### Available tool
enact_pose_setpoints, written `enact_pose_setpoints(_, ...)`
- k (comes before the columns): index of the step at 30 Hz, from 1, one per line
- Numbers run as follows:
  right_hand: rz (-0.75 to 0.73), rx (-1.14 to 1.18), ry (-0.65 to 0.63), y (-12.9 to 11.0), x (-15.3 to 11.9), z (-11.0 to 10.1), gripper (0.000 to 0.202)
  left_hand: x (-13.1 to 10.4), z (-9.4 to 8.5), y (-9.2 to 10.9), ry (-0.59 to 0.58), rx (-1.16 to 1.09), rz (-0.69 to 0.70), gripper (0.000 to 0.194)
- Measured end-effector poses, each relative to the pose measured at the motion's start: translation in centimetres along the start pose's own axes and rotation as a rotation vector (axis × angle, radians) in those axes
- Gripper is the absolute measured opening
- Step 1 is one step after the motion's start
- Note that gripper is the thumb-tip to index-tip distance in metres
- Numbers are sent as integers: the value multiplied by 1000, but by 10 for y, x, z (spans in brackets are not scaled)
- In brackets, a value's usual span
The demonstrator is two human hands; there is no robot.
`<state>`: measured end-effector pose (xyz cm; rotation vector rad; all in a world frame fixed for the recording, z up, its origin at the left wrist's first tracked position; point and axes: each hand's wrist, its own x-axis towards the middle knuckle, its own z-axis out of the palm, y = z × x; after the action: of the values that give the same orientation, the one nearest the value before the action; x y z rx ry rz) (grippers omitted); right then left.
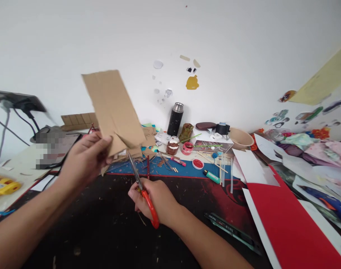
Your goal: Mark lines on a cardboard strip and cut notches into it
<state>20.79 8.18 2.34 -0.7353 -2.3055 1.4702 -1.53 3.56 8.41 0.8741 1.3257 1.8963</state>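
Observation:
Pinched in my left hand is a piece of brown cardboard, held up by its lower left corner above the table. The cardboard has a cut near its lower edge, with a flap beside it. My right hand grips a pair of scissors with orange-red handles. The scissors point up and to the left, their tips at the lower edge of the cardboard.
Along the wall stand a black flask, paint jars and a beige bowl. A green-edged cutter lies on the dark mat, right of my right hand. Red card lies at the right.

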Motion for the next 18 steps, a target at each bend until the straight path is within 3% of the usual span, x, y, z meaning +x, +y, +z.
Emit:
enact_pose_setpoints(4, 47, 146, 33, 9, 2, 4, 23, 18, -10, 16, 75, -49, 67, 35)
enact_pose_setpoints(8, 88, 421, 195, 22, 11, 1, 46, 21, -16, 18, 65, -27, 37, 33)
enact_pose_setpoints(13, 28, 636, 347, 24, 20, -21, 69, 16, -17, 3, -89, 86, -136, 39)
enact_pose_setpoints(18, -1, 704, 339, 23, 22, -36, 79, 6, -16, -8, -268, 305, -238, 46)
